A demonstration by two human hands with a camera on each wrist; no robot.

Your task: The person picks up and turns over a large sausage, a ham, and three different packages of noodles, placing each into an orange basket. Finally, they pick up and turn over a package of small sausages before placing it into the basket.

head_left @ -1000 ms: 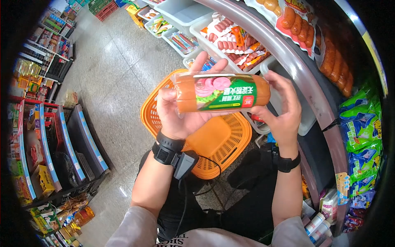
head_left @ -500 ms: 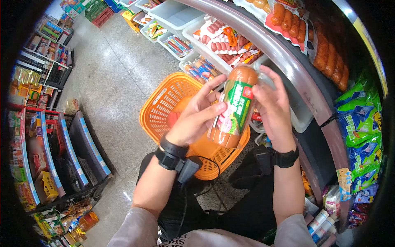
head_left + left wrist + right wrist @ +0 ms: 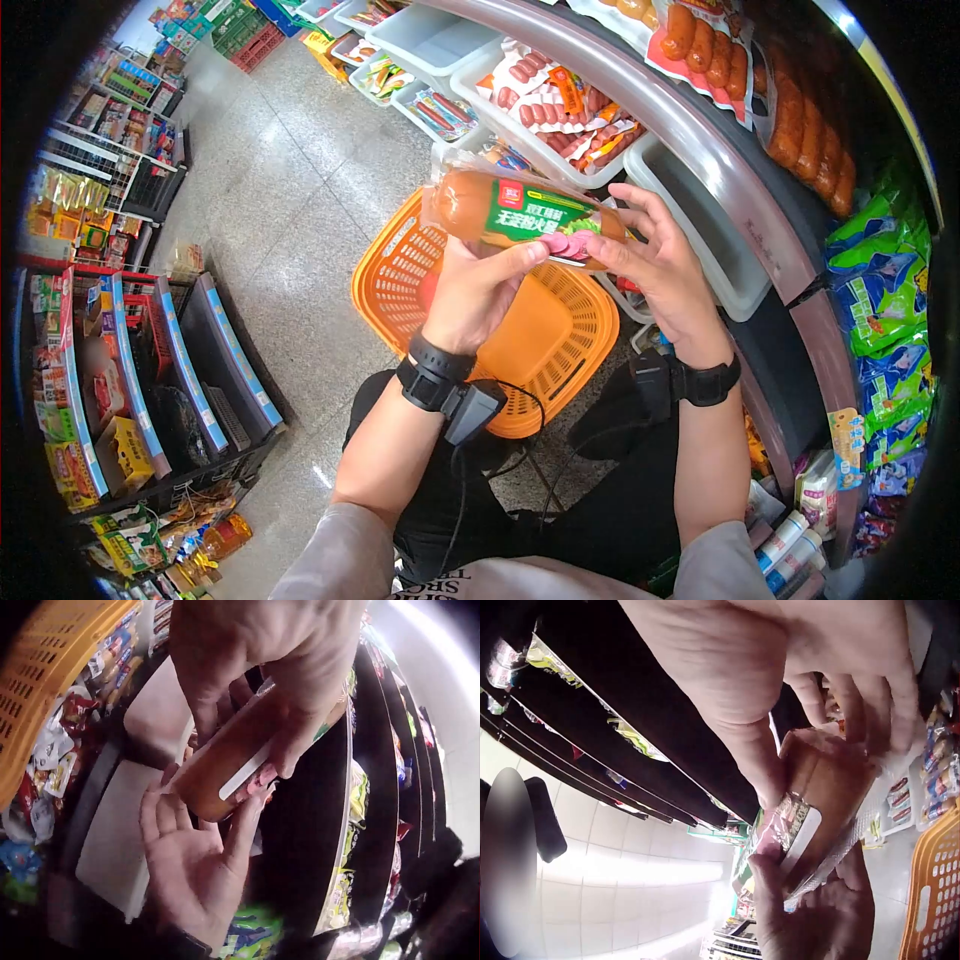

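A thick packaged ham sausage (image 3: 465,205) in clear film, with a green label, lies roughly level between both hands in the head view. My left hand (image 3: 468,298) grips its left half from below, thumb across the label's lower edge. At the other end my right hand (image 3: 675,280) holds it, thumb on the near side and fingers behind. In the left wrist view the brown underside of the ham sausage (image 3: 225,765) shows between the two hands. The right wrist view shows a pale strip on the ham sausage (image 3: 829,780) and crinkled film along its edge.
An orange basket (image 3: 560,320) stands on the floor below the hands, with something red inside. To the right are a bin of packed sausages (image 3: 560,110), a grey bin (image 3: 700,230) and a curved shelf edge (image 3: 640,80). Green snack bags (image 3: 880,310) hang at far right.
The ham sausage has turned from level with its label upside down, through nearly upright, to level with its label upright. Both hands have shifted their hold on it.
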